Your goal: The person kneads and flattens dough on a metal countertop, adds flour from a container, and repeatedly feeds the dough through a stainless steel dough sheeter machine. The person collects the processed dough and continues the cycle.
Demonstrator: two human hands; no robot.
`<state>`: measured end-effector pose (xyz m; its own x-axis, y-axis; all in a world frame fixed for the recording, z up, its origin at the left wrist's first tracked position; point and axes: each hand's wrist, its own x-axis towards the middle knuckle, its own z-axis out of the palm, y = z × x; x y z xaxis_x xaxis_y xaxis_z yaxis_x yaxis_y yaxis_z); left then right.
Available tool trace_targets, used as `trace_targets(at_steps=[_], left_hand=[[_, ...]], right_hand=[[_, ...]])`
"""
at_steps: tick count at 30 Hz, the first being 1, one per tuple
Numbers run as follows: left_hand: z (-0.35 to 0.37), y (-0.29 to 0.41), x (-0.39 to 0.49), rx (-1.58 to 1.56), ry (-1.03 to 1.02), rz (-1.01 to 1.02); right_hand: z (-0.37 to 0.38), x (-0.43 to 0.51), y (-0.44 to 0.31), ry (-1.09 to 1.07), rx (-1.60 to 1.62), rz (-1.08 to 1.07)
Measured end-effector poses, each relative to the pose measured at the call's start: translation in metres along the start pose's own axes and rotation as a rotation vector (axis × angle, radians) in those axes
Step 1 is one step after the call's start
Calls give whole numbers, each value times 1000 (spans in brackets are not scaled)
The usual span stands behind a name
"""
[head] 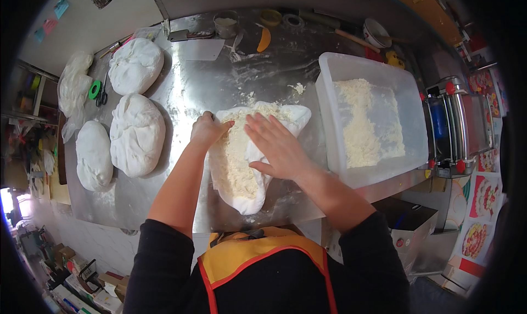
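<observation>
On the metal worktable (pixel 197 87) before me lies a spread piece of white dough (pixel 247 205), its upper face covered with pale yellow crumbly flour mixture (pixel 236 170). My left hand (pixel 209 129) is at the dough's upper left edge, thumb pointing inward over the mixture; whether its fingers pinch the edge is hard to tell. My right hand (pixel 276 149) lies flat, fingers apart, on the dough's right part, which is folded partly over the mixture. Several smooth white dough lumps (pixel 138 135) sit on the table to the left.
A translucent plastic tub (pixel 335 120) with more crumbly mixture (pixel 360 124) stands at right, beside a metal roller machine (pixel 453 127). Along the back are a cleaver (pixel 179 35), a white plastic sheet (pixel 201 49), a glass jar (pixel 226 24), a yellow curved scraper (pixel 264 40) and a bowl (pixel 375 33). Scissors (pixel 101 97) lie at left.
</observation>
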<state>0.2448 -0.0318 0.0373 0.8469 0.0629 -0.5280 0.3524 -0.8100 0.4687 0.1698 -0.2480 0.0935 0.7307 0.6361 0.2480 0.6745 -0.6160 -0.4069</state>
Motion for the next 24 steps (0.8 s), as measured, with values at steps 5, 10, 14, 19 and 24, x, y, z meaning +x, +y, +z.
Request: trace_targets(at_steps=[5,10,14,19,24], left_hand=[[20,-24,28,-197,-66,72],[36,-21,1,-331,66,196],[27,-5,-28,-542,89,130],[28,19,-64,-556,155,164],[30,31,-99,-529,201,180]], right_hand=[[0,24,12,-113,-2,-234],[8,21,19,-137,0,-226],[17,14,22,-173,-28,-177],[13,18,19,-342,48,-83],[17,5,24,-53,129,-116]])
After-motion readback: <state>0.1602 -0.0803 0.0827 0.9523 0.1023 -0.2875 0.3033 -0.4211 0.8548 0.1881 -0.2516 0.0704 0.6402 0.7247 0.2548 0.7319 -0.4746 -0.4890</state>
